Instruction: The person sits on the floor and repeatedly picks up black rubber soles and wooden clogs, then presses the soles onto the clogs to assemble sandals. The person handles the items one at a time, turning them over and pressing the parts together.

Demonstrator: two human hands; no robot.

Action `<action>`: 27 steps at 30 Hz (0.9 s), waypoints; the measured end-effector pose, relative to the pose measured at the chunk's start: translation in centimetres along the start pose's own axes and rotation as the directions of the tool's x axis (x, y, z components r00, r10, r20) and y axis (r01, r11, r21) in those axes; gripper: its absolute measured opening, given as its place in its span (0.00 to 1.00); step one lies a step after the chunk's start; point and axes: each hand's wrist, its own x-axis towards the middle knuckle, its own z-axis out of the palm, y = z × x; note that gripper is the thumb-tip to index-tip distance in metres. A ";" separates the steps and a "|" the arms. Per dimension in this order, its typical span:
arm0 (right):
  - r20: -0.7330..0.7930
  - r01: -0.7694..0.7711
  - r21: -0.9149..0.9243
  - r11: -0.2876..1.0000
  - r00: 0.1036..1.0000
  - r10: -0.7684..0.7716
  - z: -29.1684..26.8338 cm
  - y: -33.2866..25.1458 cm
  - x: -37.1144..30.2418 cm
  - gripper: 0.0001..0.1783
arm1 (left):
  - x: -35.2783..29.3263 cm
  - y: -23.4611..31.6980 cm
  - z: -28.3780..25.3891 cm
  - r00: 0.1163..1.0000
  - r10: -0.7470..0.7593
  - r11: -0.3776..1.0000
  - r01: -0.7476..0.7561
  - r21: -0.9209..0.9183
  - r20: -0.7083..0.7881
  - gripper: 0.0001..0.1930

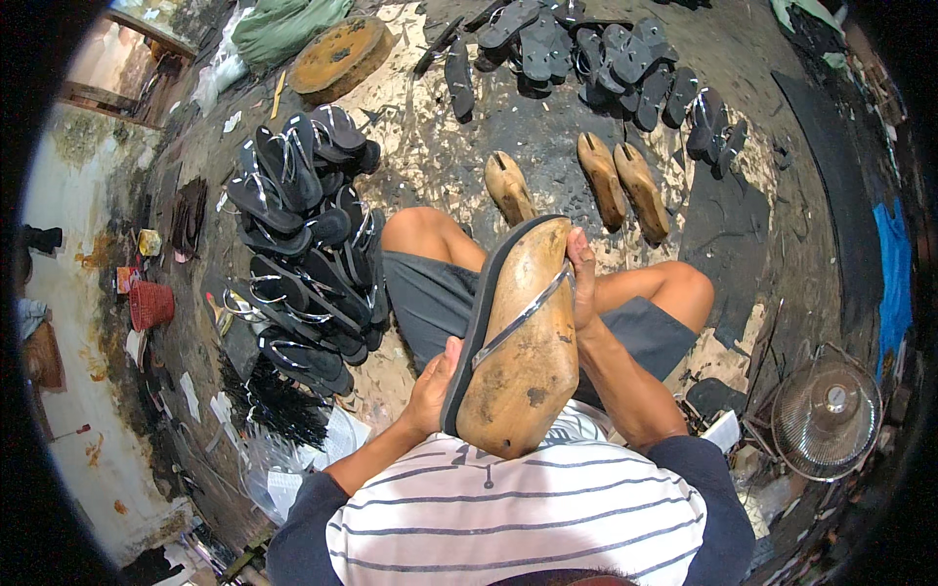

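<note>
Item one: a wooden shoe last (523,342), tan and foot-shaped, held upright over our lap with a black flip-flop (479,322) fitted on it, the sole along its left side and a silver strap (523,313) crossing its face.

Item two: our left hand (435,386), closed on the lower left edge of the sandal sole, thumb against the rubber.

Item three: our right hand (583,278), fingers curled round the upper right side of the last where the strap reached it, gripping.

Item four: three further wooden lasts on the floor beyond our knees, one (510,188) just past the left knee, a second (602,179) and a third (642,190) side by side to its right, all apart from the one in hand.

Item five: a heap of black sandals with silver straps (303,234) on the floor at our left, close beside the left thigh.

Item six: a second heap of black sandals (596,59) at the far edge of the floor, well apart from us.

Item seven: a round wooden block (337,57) toward the far left corner, a red basket (151,305) near the left wall, and a small fan (826,405) on the floor at our right.

Item eight: our grey shorts (430,303) and striped shirt (508,513).
</note>
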 end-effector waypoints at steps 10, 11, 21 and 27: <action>0.092 -0.053 -0.022 0.998 0.994 0.055 1.7 -1.0 0.5 0.26 | -3.1 -0.1 -0.5 0.958 0.217 0.875 -0.106 0.473 -0.187 0.20; 0.099 -0.046 -0.036 0.998 0.994 0.049 1.8 -1.1 0.5 0.27 | -3.4 -0.3 -0.5 0.954 0.213 0.877 -0.091 0.472 -0.211 0.19; 0.104 -0.160 -0.689 0.707 0.944 0.314 2.1 -5.9 2.5 0.32 | 2.0 6.3 6.1 0.890 0.400 0.838 -0.257 0.482 -0.220 0.36; 0.131 -0.057 -0.469 0.882 0.982 0.133 2.1 -4.9 1.2 0.44 | 3.6 4.1 3.7 0.934 0.344 0.830 -0.352 0.433 0.099 0.58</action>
